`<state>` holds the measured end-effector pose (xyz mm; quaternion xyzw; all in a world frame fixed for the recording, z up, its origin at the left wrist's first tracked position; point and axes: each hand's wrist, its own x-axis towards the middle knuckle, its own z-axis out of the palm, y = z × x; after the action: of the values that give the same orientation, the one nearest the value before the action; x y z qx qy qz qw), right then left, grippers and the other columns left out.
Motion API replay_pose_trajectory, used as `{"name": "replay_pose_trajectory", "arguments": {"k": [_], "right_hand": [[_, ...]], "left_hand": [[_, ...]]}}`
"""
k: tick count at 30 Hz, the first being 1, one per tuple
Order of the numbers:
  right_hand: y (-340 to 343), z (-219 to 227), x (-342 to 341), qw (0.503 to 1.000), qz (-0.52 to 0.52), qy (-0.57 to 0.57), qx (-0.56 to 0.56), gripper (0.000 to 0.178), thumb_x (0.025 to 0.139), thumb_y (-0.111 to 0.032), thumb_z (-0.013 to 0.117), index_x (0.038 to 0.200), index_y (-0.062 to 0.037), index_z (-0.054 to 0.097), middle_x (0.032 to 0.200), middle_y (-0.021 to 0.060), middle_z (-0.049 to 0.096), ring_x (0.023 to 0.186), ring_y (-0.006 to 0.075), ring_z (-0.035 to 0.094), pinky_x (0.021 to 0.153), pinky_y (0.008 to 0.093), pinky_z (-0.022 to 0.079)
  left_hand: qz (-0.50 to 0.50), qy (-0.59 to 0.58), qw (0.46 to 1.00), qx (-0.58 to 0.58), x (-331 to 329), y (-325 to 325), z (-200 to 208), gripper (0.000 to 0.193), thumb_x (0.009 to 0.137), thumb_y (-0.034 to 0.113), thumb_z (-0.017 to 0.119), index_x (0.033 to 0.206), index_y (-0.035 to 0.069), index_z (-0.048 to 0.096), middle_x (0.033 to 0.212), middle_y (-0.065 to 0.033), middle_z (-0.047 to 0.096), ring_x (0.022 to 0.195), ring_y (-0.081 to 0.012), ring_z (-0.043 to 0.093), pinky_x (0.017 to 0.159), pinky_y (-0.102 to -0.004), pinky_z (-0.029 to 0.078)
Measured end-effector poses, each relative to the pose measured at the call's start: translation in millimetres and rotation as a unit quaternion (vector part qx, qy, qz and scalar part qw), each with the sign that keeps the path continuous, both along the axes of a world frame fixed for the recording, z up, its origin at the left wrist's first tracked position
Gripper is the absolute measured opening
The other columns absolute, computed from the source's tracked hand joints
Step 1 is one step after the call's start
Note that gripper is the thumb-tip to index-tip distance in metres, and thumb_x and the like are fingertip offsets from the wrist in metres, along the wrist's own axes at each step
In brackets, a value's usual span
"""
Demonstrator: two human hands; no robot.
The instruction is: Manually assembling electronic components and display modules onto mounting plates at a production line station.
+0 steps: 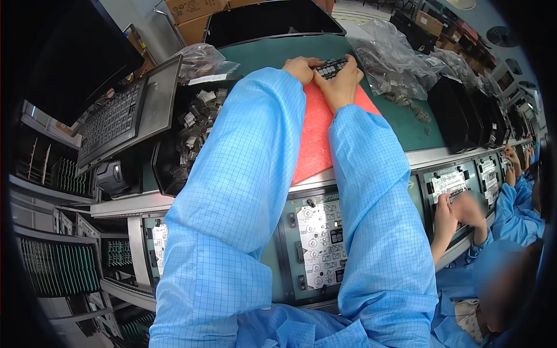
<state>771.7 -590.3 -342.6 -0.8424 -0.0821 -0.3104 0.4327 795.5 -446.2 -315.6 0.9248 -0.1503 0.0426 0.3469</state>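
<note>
Both of my arms, in blue checked sleeves, stretch forward over the bench. Between my hands is a small black tray-like block (332,69) with rows of light rectangular pieces on its face. My left hand (301,69) is closed at its left edge, fingertips against it. My right hand (342,86) grips its right side, thumb at the near side and fingers toward the far corner. Under my hands and forearms lies a pink foam sheet (313,145) on the green mat (267,53). What the block's underside looks like is hidden.
A black bin (168,168) of metal parts sits left, beside a keyboard (113,116). Clear plastic bags (389,58) and loose parts lie right, near black boxes (458,113). Below, a fixture holds a circuit board (319,249). Co-workers' hands (458,214) are at right.
</note>
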Motion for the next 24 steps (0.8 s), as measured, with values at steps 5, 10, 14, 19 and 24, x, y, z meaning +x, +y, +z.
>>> {"name": "replay_pose_trajectory", "arguments": {"k": [5,10,14,19,24], "right_hand": [[-10.1,7.9,-7.1,0.996,-0.022,-0.051,0.065,0.095,0.069,-0.035,0.088,0.138,0.0068,0.038,0.128,0.0293,0.053,0.121,0.0439,0.046,0.105,0.0468,0.039],[-21.0,-16.1,14.0,0.917,0.135,0.004,0.375,0.094,0.078,-0.03,0.088,0.139,0.0121,0.03,0.122,0.0203,0.055,0.105,0.018,0.058,0.085,0.0274,0.05],[-72.4,0.6,6.8,0.936,0.115,0.002,0.333,0.098,0.08,-0.029,0.086,0.142,0.0109,0.022,0.12,0.0157,0.059,0.102,0.0156,0.059,0.081,0.0249,0.047],[-68.7,50.2,-27.7,0.908,0.086,0.092,0.4,0.09,0.082,-0.047,0.08,0.14,0.0012,0.031,0.109,0.0069,0.059,0.095,0.0134,0.055,0.081,0.0305,0.046],[-61.8,12.8,-33.9,0.87,0.104,0.177,0.448,0.087,0.084,-0.054,0.075,0.139,-0.0005,0.034,0.106,0.0064,0.058,0.088,0.0139,0.052,0.084,0.0319,0.046]], "left_hand": [[0.026,0.016,0.999,0.031,1.1,-11.3,0.0,0.049,0.089,0.007,0.05,0.133,0.023,0.064,0.133,-0.0085,0.064,0.122,-0.0333,0.058,0.109,-0.0395,0.039],[0.017,-0.072,0.982,0.172,-4.5,-0.9,-21.8,0.056,0.082,0.013,0.056,0.137,0.025,0.061,0.148,-0.0017,0.052,0.133,-0.0356,0.049,0.114,-0.0492,0.033],[0.041,-0.019,0.988,0.147,-43.6,-55.2,27.0,0.052,0.08,0.015,0.059,0.132,0.012,0.062,0.142,-0.0118,0.055,0.135,-0.0383,0.044,0.11,-0.0518,0.036],[0.187,-0.094,0.961,0.18,-50.7,-86.2,-9.6,0.059,0.078,0.036,0.076,0.124,0.002,0.062,0.132,-0.0182,0.054,0.133,-0.0362,0.042,0.107,-0.0508,0.039],[0.156,-0.204,0.936,0.242,-28.0,-83.5,-28.8,0.047,0.088,0.04,0.069,0.119,0.005,0.062,0.118,-0.0138,0.061,0.11,-0.0348,0.061,0.091,-0.0483,0.05]]}}
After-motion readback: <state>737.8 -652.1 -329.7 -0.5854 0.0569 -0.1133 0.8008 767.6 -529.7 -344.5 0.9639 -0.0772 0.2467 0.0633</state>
